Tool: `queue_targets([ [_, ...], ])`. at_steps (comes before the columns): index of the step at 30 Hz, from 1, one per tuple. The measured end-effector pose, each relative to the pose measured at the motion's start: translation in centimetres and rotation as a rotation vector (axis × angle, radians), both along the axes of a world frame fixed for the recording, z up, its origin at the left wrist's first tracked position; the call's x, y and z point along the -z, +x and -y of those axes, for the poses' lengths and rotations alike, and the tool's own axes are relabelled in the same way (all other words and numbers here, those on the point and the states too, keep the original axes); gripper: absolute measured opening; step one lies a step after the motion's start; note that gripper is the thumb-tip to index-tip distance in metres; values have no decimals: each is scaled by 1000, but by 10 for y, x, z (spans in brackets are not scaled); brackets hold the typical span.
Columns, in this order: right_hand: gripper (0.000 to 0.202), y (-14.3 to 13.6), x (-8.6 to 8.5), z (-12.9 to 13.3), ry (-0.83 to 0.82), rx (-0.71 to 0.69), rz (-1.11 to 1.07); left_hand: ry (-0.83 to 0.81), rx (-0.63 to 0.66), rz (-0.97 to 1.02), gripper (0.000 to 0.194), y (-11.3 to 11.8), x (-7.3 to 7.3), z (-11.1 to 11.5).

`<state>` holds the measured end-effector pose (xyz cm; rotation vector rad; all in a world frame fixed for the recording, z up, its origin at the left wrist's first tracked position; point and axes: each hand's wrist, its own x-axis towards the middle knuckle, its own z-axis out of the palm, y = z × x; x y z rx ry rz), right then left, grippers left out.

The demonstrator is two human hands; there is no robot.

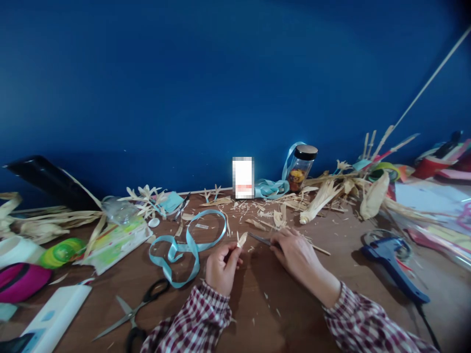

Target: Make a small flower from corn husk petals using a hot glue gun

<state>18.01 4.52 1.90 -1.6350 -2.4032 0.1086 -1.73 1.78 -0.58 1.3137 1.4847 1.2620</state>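
Husk piece (242, 239), pale and pointed, upright above the near-middle of the brown table (272, 314), pinched between left hand's (222, 267) thumb and fingers. Right hand (296, 255), palm down, grasps a thin pointed metal tool (259, 239), tip towards the husk piece, apart from it. Loose blue ribbon (194, 250) left; open scissors (133, 314) near left; blue glue gun (392, 264) right; lidded jar (299, 171) far right of centre.

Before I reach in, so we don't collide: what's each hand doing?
Left hand: closed, pinching a small husk piece.
Right hand: closed on a thin pointed tool, its rear part hidden.
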Motion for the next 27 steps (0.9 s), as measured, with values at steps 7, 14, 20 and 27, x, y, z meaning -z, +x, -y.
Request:
queue_targets([
  [7,10,-5,-1,2,34,40,-59,-37,-25,46,23,0,0,-2],
  [14,29,-20,7,21,-6,-133,-567,-62,-50,84,23,0,5,-1],
  [20,16,-30,6,32,-91,-244,-484,13,-40,-22,22,-4,10,-2],
  [27,23,-28,2,33,-187,-281,-475,59,-22,-101,23,-6,10,-3],
])
